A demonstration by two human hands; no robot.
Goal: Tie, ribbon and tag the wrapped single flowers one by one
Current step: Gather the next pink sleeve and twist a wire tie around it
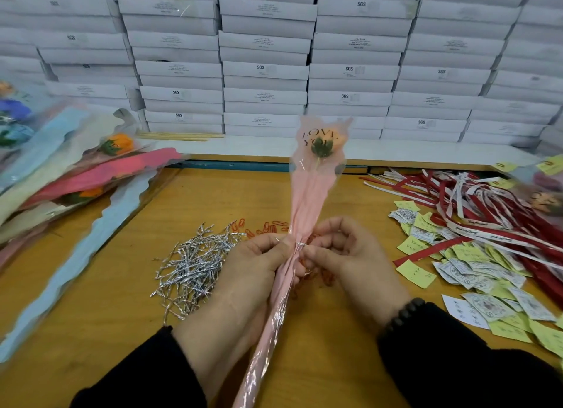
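Single flower in a pale pink translucent cone wrapper printed "LOVE YOU", held upright over the middle of the orange-brown wooden table, bloom end up and away, tail running down toward the camera between 2 black sleeves. Thin silver wire twist tie cinched around the wrapper's narrow neck. Left hand gripping the wrapper just below the tie, thumb and forefinger pinching at the tie's left side. Right hand curled beside the neck, thumb and forefinger pinching the tie's right end, other fingers folded loosely into the palm. Dark beaded bracelet at the right wrist.

Just left of the hands, a loose heap of silver twist ties. Behind and under the hands, scattered red paper clips. To the right, yellow and white paper tags spread beside a tangle of red and white ribbons. Far left, a pile of wrapped flowers in blue, cream and pink sleeves. Along the back, stacked white flat boxes.
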